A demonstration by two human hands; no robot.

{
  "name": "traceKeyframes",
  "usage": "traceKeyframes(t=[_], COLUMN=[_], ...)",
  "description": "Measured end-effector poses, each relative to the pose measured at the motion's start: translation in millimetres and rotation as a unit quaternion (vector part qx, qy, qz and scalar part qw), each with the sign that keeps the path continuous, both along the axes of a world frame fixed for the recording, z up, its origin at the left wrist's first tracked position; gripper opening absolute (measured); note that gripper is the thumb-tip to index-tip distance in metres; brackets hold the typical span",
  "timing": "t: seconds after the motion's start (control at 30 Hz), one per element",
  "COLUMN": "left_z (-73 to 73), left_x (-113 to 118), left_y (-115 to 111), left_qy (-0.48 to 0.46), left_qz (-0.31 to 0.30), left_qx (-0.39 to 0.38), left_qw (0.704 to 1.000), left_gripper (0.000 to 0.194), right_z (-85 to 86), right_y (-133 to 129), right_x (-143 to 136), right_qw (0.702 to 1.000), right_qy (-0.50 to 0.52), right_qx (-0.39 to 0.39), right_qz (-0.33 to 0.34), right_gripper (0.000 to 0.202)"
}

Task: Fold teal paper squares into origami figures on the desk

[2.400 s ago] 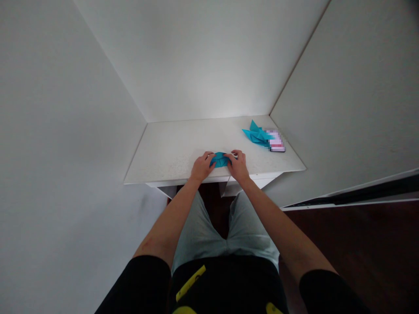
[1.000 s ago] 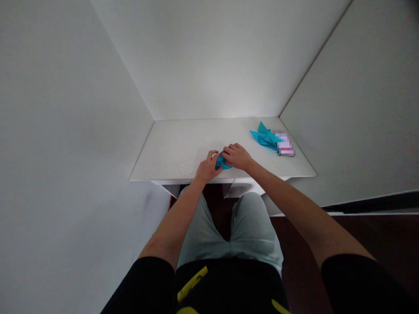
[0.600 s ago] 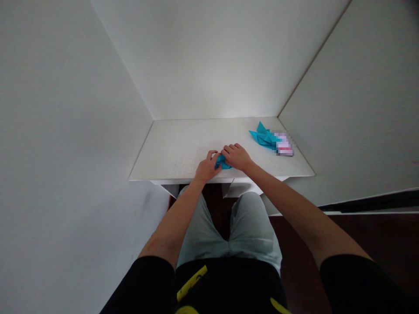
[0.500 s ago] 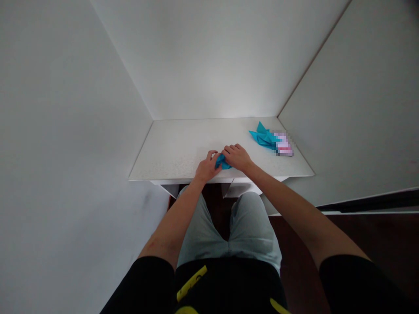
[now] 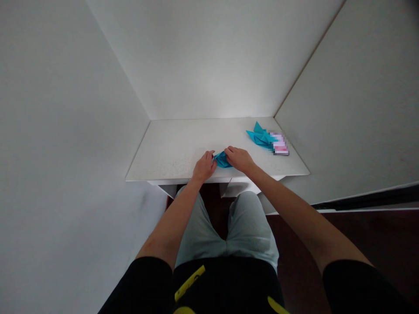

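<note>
A small piece of folded blue paper (image 5: 222,160) lies between my hands, close to the front of the white desk (image 5: 170,144). At its left end my left hand (image 5: 205,165) pinches it between thumb and fingers. My right hand (image 5: 240,159) grips the other end, its fingers curled over the paper and partly hiding it. Further back on the right sits a blue folded-paper figure (image 5: 261,136) with pointed tips sticking up.
A pink and white item (image 5: 279,146), blurred by pixelation, lies against the paper figure's right side. White walls (image 5: 209,61) close in the desk at the back, left and right. A drawer front (image 5: 238,188) shows beneath the desktop.
My hands have drawn slightly apart, the left one moving left, so more of the blue paper shows between them. The whole view has shifted a little.
</note>
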State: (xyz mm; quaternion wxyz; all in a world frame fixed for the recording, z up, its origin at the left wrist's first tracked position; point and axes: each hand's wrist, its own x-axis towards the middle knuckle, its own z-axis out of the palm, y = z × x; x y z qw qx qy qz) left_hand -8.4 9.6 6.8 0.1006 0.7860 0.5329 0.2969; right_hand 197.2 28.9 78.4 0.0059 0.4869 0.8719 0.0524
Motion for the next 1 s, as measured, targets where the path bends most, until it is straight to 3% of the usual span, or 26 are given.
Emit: traceKeyframes(t=[0.17, 0.33, 0.8, 1.0], left_z=[-1.2, -3.0, -5.3, -4.5], left_x=[-2, -3, -6, -7], left_y=[2, 5, 5, 3], left_qy=[-0.007, -0.007, -0.013, -0.043], left_qz=[-0.001, 0.022, 0.029, 0.007], left_qx=[0.037, 0.017, 0.005, 0.002], left_qw=[0.999, 1.0, 0.999, 0.999], left_gripper=[0.03, 0.023, 0.029, 0.032], right_z=[9.7, 14.3, 13.9, 3.7], right_y=[-6, -12, -16, -13], right_x=[-2, -4, 2, 0], right_qw=[0.999, 0.998, 0.988, 0.979], right_qy=[0.015, 0.027, 0.133, 0.177], right_qx=[-0.039, -0.058, -0.055, -0.063], right_qz=[-0.015, -0.019, -0.048, -0.081], right_gripper=[0.027, 0.025, 0.015, 0.011])
